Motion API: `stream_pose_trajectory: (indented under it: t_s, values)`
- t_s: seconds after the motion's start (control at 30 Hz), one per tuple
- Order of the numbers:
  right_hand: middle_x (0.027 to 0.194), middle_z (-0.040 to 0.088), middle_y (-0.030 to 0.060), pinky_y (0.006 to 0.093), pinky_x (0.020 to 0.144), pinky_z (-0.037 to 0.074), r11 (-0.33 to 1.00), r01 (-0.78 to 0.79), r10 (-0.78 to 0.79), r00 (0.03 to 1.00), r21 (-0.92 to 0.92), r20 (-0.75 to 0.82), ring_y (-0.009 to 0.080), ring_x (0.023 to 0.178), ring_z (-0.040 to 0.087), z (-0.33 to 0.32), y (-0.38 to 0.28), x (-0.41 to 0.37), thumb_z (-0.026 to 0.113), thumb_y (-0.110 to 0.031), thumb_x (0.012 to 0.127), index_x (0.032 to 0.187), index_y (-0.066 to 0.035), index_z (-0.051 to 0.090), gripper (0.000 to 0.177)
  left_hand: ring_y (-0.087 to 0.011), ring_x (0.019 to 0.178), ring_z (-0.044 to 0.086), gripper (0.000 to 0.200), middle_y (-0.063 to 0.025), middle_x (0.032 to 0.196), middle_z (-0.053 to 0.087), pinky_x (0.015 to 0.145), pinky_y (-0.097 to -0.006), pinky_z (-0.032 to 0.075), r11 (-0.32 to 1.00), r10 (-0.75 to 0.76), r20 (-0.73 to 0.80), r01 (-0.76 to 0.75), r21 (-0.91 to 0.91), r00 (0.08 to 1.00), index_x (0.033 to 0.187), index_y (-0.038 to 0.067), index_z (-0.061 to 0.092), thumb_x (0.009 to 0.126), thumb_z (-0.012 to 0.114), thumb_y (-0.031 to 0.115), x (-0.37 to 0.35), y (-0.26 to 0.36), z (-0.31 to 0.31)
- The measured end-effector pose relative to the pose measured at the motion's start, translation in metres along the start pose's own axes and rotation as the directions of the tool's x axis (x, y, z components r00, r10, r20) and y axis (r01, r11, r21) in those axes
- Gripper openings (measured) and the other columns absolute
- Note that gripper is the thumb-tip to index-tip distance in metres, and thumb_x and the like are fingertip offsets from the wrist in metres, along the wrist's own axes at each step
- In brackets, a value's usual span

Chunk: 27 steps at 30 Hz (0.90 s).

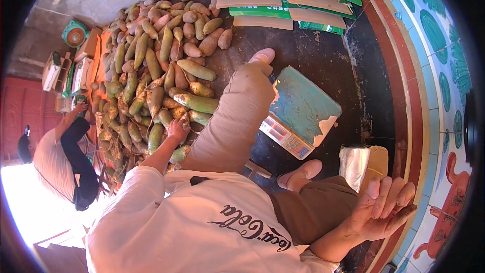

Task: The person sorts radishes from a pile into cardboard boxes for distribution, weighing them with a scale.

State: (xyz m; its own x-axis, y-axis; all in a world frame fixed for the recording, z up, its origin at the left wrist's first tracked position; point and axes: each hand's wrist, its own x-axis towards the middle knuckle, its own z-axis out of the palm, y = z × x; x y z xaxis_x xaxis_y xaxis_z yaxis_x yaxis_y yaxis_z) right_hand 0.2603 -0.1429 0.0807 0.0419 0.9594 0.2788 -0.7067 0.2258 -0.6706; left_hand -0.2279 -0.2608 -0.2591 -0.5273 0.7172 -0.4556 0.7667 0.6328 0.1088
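Note:
My left hand (178,131) reaches into a large heap of green radishes (197,103), its fingers closed round the end of one radish (185,118) with soil or roots on it. My right hand (383,206) is raised at the lower right, palm up, with its fingers partly spread and bent and nothing in it. Dirt marks its fingertips. Between my legs stands a digital scale (307,103) with a worn blue-green plate, its keypad side facing me. Reddish tubers (211,41) lie at the upper part of the heap.
Flattened green and brown cartons (260,11) are stacked at the top. An open box with a white plastic lining (353,164) stands near my right knee. Another person (58,159) bends over the heap's left side, near boxes (81,77) and a green round device (75,34). A tiled wall is at right.

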Motion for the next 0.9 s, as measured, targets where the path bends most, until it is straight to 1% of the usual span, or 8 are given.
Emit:
stream_pose_trajectory:
  t_s: [0.2, 0.23, 0.33, 0.37, 0.5, 0.6, 0.77, 0.9]
  values:
    - [0.055, 0.036, 0.0011, 0.028, 0.051, 0.029, 1.0, 0.005, -0.005, 1.0, -0.017, -0.025, 0.0102, 0.041, 0.033, -0.002, 0.0, 0.0, 0.044, -0.032, 0.093, 0.076, -0.009, 0.039, 0.029, -0.0342, 0.126, 0.029, 0.055, -0.0167, 0.133, 0.038, 0.104, -0.0412, 0.026, 1.0, 0.016, -0.025, -0.016, 0.008, 1.0, 0.124, 0.011, 0.048, 0.076, 0.06, 0.037, -0.001, 0.006, -0.006]
    - [0.055, 0.036, 0.001, 0.0279, 0.051, 0.028, 1.0, 0.0, 0.0, 1.0, -0.01, -0.018, 0.0102, 0.041, 0.032, -0.003, 0.0, 0.001, 0.043, -0.032, 0.093, 0.076, -0.009, 0.039, 0.029, -0.0339, 0.127, 0.029, 0.057, -0.0165, 0.133, 0.038, 0.105, -0.041, 0.026, 0.999, 0.023, -0.041, -0.021, 0.048, 0.999, 0.124, 0.01, 0.047, 0.076, 0.06, 0.037, 0.001, 0.004, -0.005]
    - [0.056, 0.035, 0.0006, 0.0274, 0.052, 0.028, 1.0, -0.008, 0.008, 1.0, -0.004, -0.008, 0.0097, 0.044, 0.032, -0.005, 0.002, 0.003, 0.042, -0.031, 0.094, 0.077, -0.008, 0.04, 0.028, -0.0334, 0.127, 0.029, 0.058, -0.0164, 0.132, 0.039, 0.104, -0.0409, 0.027, 1.0, 0.018, -0.057, -0.02, -0.02, 0.998, 0.124, 0.01, 0.046, 0.075, 0.061, 0.036, 0.005, 0.01, -0.011]
    - [0.056, 0.035, 0.0004, 0.0272, 0.053, 0.027, 1.0, -0.014, 0.014, 1.0, -0.007, -0.009, 0.0095, 0.046, 0.032, -0.006, 0.002, 0.003, 0.041, -0.031, 0.094, 0.078, -0.008, 0.041, 0.028, -0.0325, 0.126, 0.029, 0.058, -0.016, 0.132, 0.039, 0.104, -0.0407, 0.027, 1.0, 0.013, -0.1, -0.016, -0.021, 0.995, 0.125, 0.011, 0.046, 0.074, 0.061, 0.036, 0.007, 0.012, -0.011]
    - [0.061, 0.036, -0.0005, 0.0278, 0.058, 0.029, 0.997, -0.029, 0.03, 0.999, -0.066, 0.016, 0.0098, 0.052, 0.033, -0.019, 0.01, 0.01, 0.038, -0.03, 0.095, 0.086, -0.005, 0.047, 0.028, -0.0308, 0.127, 0.029, 0.057, -0.0151, 0.134, 0.037, 0.103, -0.0405, 0.029, 0.999, 0.0, -0.08, -0.003, -0.04, 0.997, 0.124, 0.012, 0.046, 0.074, 0.061, 0.035, 0.004, 0.029, -0.027]
    - [0.062, 0.034, -0.0004, 0.0278, 0.059, 0.029, 0.988, -0.015, 0.015, 1.0, -0.153, -0.002, 0.0105, 0.053, 0.032, -0.035, 0.024, 0.021, 0.036, -0.029, 0.096, 0.086, -0.005, 0.048, 0.028, -0.031, 0.127, 0.029, 0.057, -0.0151, 0.133, 0.037, 0.103, -0.0406, 0.029, 0.999, 0.014, -0.101, -0.019, -0.051, 0.995, 0.124, 0.011, 0.046, 0.074, 0.061, 0.035, 0.002, 0.033, -0.028]
    - [0.062, 0.035, 0.0005, 0.0313, 0.069, 0.039, 0.972, -0.113, 0.091, 0.989, -0.206, -0.112, 0.0122, 0.056, 0.035, -0.054, 0.034, 0.032, 0.037, -0.03, 0.096, 0.087, -0.003, 0.052, 0.032, -0.0312, 0.127, 0.03, 0.056, -0.0151, 0.132, 0.039, 0.102, -0.0413, 0.03, 1.0, 0.004, -0.139, -0.008, -0.024, 0.99, 0.123, 0.013, 0.048, 0.074, 0.061, 0.036, 0.001, 0.03, -0.025]
    - [0.06, 0.034, 0.0006, 0.0312, 0.069, 0.04, 0.97, -0.138, 0.111, 0.984, -0.2, -0.14, 0.0122, 0.057, 0.035, -0.054, 0.039, 0.035, 0.037, -0.029, 0.096, 0.087, -0.003, 0.051, 0.031, -0.031, 0.127, 0.029, 0.054, -0.0148, 0.132, 0.039, 0.102, -0.0416, 0.03, 0.999, -0.013, -0.13, 0.007, -0.041, 0.991, 0.123, 0.014, 0.048, 0.074, 0.061, 0.035, -0.005, 0.035, -0.029]
